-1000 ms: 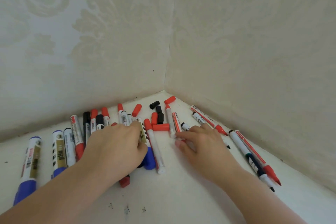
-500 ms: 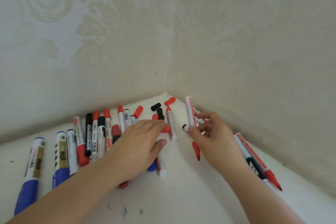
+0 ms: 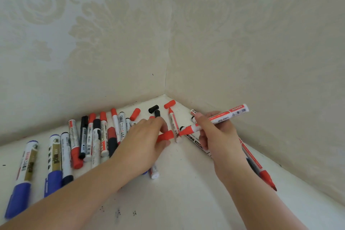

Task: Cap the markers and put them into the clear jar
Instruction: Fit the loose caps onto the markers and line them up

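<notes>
My right hand (image 3: 216, 136) grips an uncapped red-and-white marker (image 3: 228, 115), lifted off the table, its red tip pointing left toward my other hand. My left hand (image 3: 143, 145) pinches a loose red cap (image 3: 165, 135) between thumb and fingers, a short gap from that tip. Several more markers lie on the white table (image 3: 177, 192): capped blue ones (image 3: 54, 166) at the left, red and black ones (image 3: 93, 136) in a row behind my left hand. No clear jar is in view.
Loose red caps (image 3: 169, 104) and black caps (image 3: 153, 108) lie near the corner where two patterned walls (image 3: 168, 43) meet. A long uncapped red marker (image 3: 259, 166) lies along the right wall. Small dark specks mark the table near me.
My right hand lifted the red marker and turned it level, tip to the left. My left hand picked up a red cap and brought it near the tip.
</notes>
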Demonstrator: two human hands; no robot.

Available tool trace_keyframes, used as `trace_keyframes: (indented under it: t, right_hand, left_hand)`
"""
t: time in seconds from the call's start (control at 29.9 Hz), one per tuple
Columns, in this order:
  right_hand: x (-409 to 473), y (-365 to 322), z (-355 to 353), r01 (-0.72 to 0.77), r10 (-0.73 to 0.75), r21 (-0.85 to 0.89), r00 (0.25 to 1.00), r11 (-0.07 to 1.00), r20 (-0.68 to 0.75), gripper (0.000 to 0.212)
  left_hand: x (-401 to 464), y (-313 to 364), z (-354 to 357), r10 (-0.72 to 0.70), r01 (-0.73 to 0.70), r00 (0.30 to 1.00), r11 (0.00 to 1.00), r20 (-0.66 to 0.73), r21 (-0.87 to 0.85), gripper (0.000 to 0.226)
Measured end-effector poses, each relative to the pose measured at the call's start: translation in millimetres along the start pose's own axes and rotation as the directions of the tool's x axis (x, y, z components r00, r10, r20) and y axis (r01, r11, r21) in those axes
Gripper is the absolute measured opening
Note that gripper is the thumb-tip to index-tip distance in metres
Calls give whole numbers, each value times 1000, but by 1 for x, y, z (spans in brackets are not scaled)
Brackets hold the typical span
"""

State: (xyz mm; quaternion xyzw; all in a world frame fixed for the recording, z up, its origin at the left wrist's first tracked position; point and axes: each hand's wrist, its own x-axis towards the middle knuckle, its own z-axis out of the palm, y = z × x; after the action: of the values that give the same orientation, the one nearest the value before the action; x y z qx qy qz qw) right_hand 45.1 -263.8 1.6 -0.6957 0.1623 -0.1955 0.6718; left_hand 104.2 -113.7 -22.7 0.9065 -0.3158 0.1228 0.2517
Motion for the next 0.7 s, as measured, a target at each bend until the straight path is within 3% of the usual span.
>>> trace_keyframes:
  t: [0.07, 0.17, 0.43, 0.57, 0.7]
  right_hand:
    - [-4, -4, 1, -7, 6, 47, 1000, 999, 26, 24]
    - [-9, -7, 4, -4, 1, 74, 999, 997, 49, 30]
    - [-14, -3, 7, 54, -64, 128, 995, 990, 80, 29]
    - [-16, 2, 12, 103, -106, 27, 967, 994, 233, 27]
    - [-18, 0, 12, 19, -37, 56, 936, 998, 349, 28]
  left_hand:
    - [-14, 3, -5, -25, 17, 998, 988, -51, -151, 15]
    - [-29, 2, -4, -35, 12, 995, 973, -97, -230, 18]
    - [-34, -4, 3, 58, -86, 989, 974, -137, -208, 19]
    - [-36, -6, 3, 106, -138, 981, 970, -162, -199, 23]
    - [-35, -8, 4, 186, -215, 957, 970, -224, -116, 32]
